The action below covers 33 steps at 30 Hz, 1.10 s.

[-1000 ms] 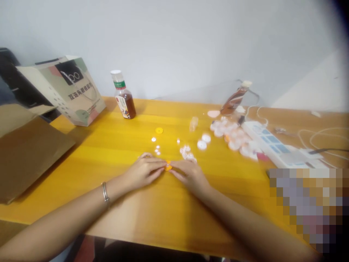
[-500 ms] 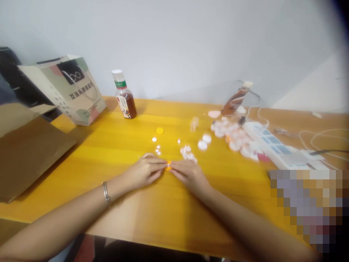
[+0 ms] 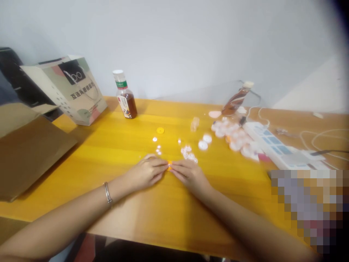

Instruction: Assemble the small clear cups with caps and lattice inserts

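Note:
Low over the middle of the table, my left hand [image 3: 148, 171] and my right hand [image 3: 190, 174] meet fingertip to fingertip. Between them they pinch a small orange disc [image 3: 169, 165] with a whitish spot at its centre. Fingers cover most of it, and blur hides its detail. Just beyond my right hand lies a cluster of small white rings [image 3: 189, 154]. A yellow disc [image 3: 160, 130] and a small white piece [image 3: 155, 139] rest past my left hand. Two larger white discs [image 3: 203, 145] sit further right.
A brown paper bag [image 3: 35, 149] and a printed carrier bag [image 3: 81, 91] stand left. One drink bottle [image 3: 127, 103] is upright at the back; another bottle [image 3: 236, 100] leans right. White and orange pieces [image 3: 231, 134], a power strip [image 3: 275, 142] and cables [image 3: 321, 134] occupy the right.
Almost nothing differs. Both hands keep their pinch on the orange disc, and slightly less of it shows between the fingertips. The whole view has shifted a little.

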### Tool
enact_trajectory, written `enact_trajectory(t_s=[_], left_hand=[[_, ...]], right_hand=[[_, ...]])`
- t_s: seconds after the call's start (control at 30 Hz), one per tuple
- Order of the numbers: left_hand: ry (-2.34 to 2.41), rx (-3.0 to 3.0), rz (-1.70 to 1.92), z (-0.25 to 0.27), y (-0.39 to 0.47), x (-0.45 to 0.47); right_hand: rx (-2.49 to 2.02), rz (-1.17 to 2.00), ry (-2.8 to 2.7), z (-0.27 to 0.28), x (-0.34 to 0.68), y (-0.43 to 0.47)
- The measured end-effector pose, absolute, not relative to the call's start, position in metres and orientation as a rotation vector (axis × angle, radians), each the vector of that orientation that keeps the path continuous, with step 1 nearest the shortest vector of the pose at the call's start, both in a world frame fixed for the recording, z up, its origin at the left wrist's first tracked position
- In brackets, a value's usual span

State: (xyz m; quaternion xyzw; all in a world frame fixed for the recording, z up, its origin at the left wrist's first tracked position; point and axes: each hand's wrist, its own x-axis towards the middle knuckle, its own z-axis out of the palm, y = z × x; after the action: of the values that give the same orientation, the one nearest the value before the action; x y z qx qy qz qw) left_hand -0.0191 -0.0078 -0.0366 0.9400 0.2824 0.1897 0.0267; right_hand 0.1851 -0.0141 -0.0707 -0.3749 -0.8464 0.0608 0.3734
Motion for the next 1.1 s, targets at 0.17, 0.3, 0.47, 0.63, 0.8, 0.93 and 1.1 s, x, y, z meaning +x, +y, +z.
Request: enact_trajectory(t_s=[0.17,0.3,0.47,0.63,0.8,0.93,1.1], left_hand=[[0.869,2.985,0.522,-0.034,-0.011,-0.016],[0.879,2.942,0.556,-0.034,-0.012,-0.013],[1.058,2.689,0.731,-0.039,-0.008,-0.006],[1.142,2.583,0.737,-0.045,-0.004,0.0],[1.12,2.608,0.731,-0.047,-0.003,-0.001],[1.116,2.664,0.819,-0.042,-0.006,-0.003],[1.05,2.709,1.013,-0.038,-0.013,-0.002]], right_hand=[[-0.947,0.087,-2.305,-0.064,0.186,-0.016],[-0.917,0.052,-2.416,-0.057,0.185,-0.015],[-0.897,0.055,-2.388,-0.054,0.185,-0.015],[-0.875,0.097,-2.345,-0.056,0.185,-0.016],[-0.895,0.21,-2.225,-0.061,0.184,-0.015],[-1.018,0.523,-1.944,-0.056,0.18,-0.018],[-1.018,1.193,-1.501,-0.049,0.173,-0.024]])
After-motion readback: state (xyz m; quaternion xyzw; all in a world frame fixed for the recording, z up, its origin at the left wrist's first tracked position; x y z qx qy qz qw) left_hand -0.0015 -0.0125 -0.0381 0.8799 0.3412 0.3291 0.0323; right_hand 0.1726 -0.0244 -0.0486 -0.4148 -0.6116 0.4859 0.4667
